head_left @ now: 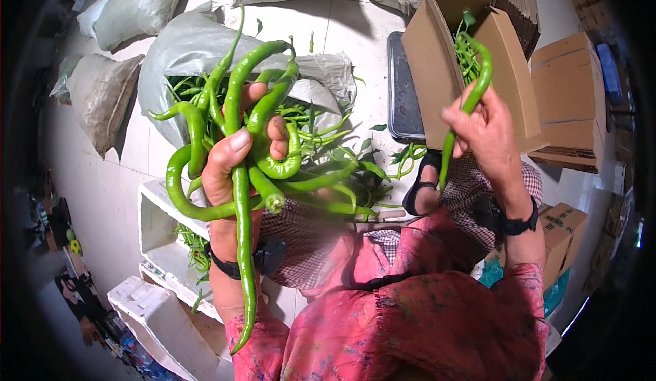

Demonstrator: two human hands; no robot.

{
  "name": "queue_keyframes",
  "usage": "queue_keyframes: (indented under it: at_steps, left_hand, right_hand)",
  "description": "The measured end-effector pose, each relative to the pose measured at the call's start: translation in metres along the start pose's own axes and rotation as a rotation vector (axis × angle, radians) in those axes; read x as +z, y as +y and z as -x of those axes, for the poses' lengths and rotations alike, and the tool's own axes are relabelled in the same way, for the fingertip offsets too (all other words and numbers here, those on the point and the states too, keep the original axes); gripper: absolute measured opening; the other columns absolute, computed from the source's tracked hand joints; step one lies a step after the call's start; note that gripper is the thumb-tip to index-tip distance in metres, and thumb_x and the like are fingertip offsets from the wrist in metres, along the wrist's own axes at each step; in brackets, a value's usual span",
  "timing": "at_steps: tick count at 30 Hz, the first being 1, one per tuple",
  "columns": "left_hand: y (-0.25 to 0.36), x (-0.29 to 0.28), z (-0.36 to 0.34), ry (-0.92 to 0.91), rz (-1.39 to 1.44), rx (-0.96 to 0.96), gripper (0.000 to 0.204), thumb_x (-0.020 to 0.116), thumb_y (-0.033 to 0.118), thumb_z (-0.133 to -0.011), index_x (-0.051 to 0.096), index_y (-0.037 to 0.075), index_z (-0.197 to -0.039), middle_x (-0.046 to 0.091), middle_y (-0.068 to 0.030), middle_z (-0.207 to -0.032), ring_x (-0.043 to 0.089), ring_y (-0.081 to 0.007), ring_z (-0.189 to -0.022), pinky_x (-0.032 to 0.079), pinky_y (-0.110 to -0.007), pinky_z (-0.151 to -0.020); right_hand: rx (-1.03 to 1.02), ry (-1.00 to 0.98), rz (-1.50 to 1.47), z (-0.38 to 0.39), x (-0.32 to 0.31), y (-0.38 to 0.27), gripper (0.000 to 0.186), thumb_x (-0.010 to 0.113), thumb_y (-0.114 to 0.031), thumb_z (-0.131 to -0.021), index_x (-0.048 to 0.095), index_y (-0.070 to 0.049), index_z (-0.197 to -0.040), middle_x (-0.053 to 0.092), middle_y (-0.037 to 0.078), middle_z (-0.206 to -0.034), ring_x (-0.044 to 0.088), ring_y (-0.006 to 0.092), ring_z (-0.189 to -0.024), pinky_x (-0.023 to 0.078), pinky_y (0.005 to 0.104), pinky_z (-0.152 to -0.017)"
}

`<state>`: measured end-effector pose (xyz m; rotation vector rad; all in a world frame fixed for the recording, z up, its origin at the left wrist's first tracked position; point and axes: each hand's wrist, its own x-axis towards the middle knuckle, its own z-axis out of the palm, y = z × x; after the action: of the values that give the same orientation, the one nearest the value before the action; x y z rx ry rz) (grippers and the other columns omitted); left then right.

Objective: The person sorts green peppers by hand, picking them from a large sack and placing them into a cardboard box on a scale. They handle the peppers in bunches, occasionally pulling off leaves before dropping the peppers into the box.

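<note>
My left hand [223, 166] is closed around a bunch of long green chili peppers [240, 183], some curled, their ends sticking out on all sides. My right hand [489, 131] pinches a single long green chili pepper [484, 73] by its middle, held nearly upright with a bent upper end. It is just in front of an open cardboard box [430, 73], where more green peppers [466, 63] show inside. Behind my left hand lies an open pale plastic sack [171, 46] with peppers spilling from its mouth. Loose peppers [410, 159] lie on the floor between my hands.
A dark flat platform [404, 94] lies beside the box. White foam boxes [154, 313] stand at the lower left, one with peppers inside. Filled sacks [102, 97] rest at the far left. Cartons [567, 101] stand on the right. My sandaled foot [427, 189] is below the box.
</note>
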<state>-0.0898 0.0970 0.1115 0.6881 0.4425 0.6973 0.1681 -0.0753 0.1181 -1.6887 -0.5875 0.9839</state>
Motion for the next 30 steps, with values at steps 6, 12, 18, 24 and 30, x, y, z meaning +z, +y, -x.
queue_keyframes:
  at_steps: [6, 12, 18, 24, 30]
  left_hand:
    - [-0.002, 0.012, -0.003, 0.028, -0.021, 0.015, 0.059, 0.061, 0.019, -0.074, 0.048, -0.001, -0.127, 0.060, -0.0175, -0.087, 0.059, -0.0211, -0.070, 0.051, -0.028, -0.062]
    - [-0.001, 0.006, 0.002, -0.008, -0.013, -0.016, 0.058, 0.061, 0.021, -0.077, 0.047, -0.001, -0.129, 0.061, -0.0183, -0.089, 0.060, -0.0212, -0.072, 0.051, -0.029, -0.062]
    - [-0.008, 0.025, -0.002, 0.076, -0.185, -0.043, 0.071, 0.064, 0.026, -0.071, 0.043, -0.004, -0.132, 0.061, -0.0176, -0.085, 0.059, -0.0194, -0.064, 0.053, -0.028, -0.059]
    - [-0.007, 0.016, -0.008, 0.032, -0.378, -0.068, 0.071, 0.062, 0.026, -0.072, 0.041, -0.004, -0.133, 0.061, -0.0181, -0.108, 0.064, -0.0230, -0.092, 0.055, -0.027, -0.064]
    - [-0.013, 0.015, -0.005, 0.223, -0.324, -0.022, 0.067, 0.060, 0.018, -0.077, 0.039, -0.002, -0.137, 0.063, -0.0166, -0.103, 0.063, -0.0223, -0.089, 0.054, -0.028, -0.069]
  right_hand:
    - [-0.111, -0.287, 0.455, 0.023, 0.021, 0.087, 0.036, 0.074, -0.013, -0.081, 0.055, 0.002, -0.107, 0.062, 0.009, -0.081, 0.058, 0.0132, -0.067, 0.046, 0.0340, -0.058]
    - [-0.146, -0.261, 0.419, 0.011, 0.036, 0.057, 0.030, 0.066, -0.022, -0.087, 0.057, 0.002, -0.103, 0.061, 0.014, -0.083, 0.058, 0.0187, -0.064, 0.045, 0.0356, -0.059]
    - [-0.108, -0.364, -0.088, -0.014, 0.093, -0.019, 0.034, 0.061, -0.031, -0.092, 0.060, 0.003, -0.096, 0.061, 0.004, -0.085, 0.055, 0.0098, -0.073, 0.044, 0.0244, -0.069]
    - [0.103, -0.556, -0.571, -0.043, 0.125, -0.015, 0.035, 0.060, -0.031, -0.093, 0.062, 0.004, -0.098, 0.063, 0.006, -0.087, 0.057, 0.0111, -0.078, 0.046, 0.0236, -0.074]
    - [0.124, -0.469, -0.441, -0.051, 0.101, 0.011, 0.030, 0.052, -0.023, -0.096, 0.061, 0.005, -0.104, 0.065, 0.009, -0.095, 0.061, 0.0168, -0.091, 0.047, 0.0295, -0.083]
